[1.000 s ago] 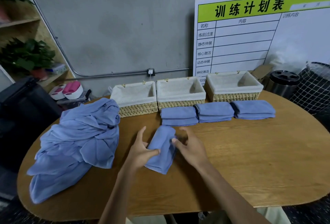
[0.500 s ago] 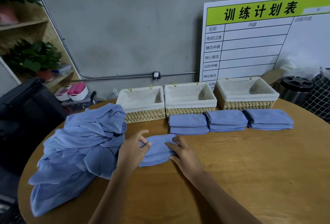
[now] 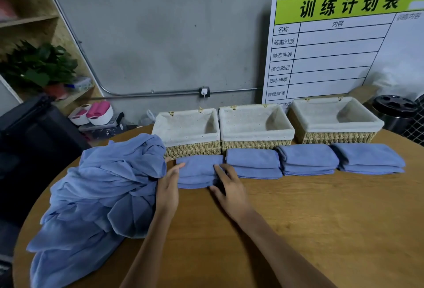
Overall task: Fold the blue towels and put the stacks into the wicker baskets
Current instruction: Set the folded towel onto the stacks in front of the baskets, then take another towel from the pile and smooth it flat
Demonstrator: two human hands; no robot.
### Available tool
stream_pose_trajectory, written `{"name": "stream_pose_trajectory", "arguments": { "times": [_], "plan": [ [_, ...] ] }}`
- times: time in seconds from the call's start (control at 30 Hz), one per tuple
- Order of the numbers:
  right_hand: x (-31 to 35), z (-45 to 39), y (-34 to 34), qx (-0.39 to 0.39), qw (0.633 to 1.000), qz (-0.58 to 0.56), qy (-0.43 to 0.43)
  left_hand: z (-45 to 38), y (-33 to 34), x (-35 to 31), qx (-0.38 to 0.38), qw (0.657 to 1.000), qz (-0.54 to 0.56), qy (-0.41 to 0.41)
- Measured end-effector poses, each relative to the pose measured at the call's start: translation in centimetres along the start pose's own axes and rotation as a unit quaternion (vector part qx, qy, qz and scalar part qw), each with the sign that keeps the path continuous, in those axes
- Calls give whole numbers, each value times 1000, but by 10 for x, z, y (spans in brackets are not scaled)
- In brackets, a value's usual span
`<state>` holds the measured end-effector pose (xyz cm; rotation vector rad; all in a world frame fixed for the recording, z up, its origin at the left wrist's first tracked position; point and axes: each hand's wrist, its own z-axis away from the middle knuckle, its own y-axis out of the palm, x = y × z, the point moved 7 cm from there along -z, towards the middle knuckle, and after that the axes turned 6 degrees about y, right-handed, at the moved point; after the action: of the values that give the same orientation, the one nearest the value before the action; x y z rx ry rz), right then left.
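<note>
— Where is the towel you are working on?

— The folded towel (image 3: 198, 170) lies flat on the table (image 3: 321, 219), just in front of the left basket (image 3: 187, 130) and touching the left end of the row of stacks. My left hand (image 3: 168, 190) sits at its left edge with the fingers straight, the fingertips (image 3: 180, 166) resting on the cloth. My right hand (image 3: 229, 188) is at its right edge, fingers stretched out flat over the top and the thumb down by the near side. Neither hand pinches the cloth; both only press on it.

— And the other folded ones?

— Three stacks stand in a row to the right of it: the first stack (image 3: 253, 164) in front of the middle basket (image 3: 255, 125), the second stack (image 3: 308, 159) between the middle and right baskets, the third stack (image 3: 369, 158) in front of the right basket (image 3: 335, 119). All three baskets have a pale cloth lining and hold no towels.

— What is on your left?

— The heap of unfolded towels (image 3: 98, 200), lying crumpled on the left part of the table; its far edge touches the left basket, and my left wrist lies against it.

— Behind the baskets?

— A whiteboard (image 3: 332, 47) with a green header leans on the grey wall, a black bin (image 3: 393, 111) is at the far right, and a shelf with a plant (image 3: 40, 65) is at the far left.
</note>
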<state>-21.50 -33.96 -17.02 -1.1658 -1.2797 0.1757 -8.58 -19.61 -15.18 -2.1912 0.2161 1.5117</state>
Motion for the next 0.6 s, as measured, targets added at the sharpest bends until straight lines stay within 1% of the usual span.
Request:
{"name": "stream_pose_trajectory", "arguments": {
  "times": [0.13, 0.2, 0.27, 0.4, 0.5, 0.6],
  "plan": [
    [0, -2, 1, -4, 1000, -18, 3, -9, 4, -4, -14, 999, 42, -9],
    [0, -2, 3, -7, 1000, -18, 4, -5, 4, -5, -13, 999, 51, 16],
    [3, 1, 5, -16, 1000, -2, -15, -2, 5, -4, 9, 998, 53, 29],
    [6, 4, 10, -22, 997, 54, -52, -1, 14, 3, 54, 997, 48, 19],
    [4, 4, 13, -25, 997, 62, -39, -2, 22, 8, 84, 996, 35, 10],
    [6, 5, 10, -32, 995, 83, -39, 0, 23, 7, 91, 995, 47, 8]
  ]
}}
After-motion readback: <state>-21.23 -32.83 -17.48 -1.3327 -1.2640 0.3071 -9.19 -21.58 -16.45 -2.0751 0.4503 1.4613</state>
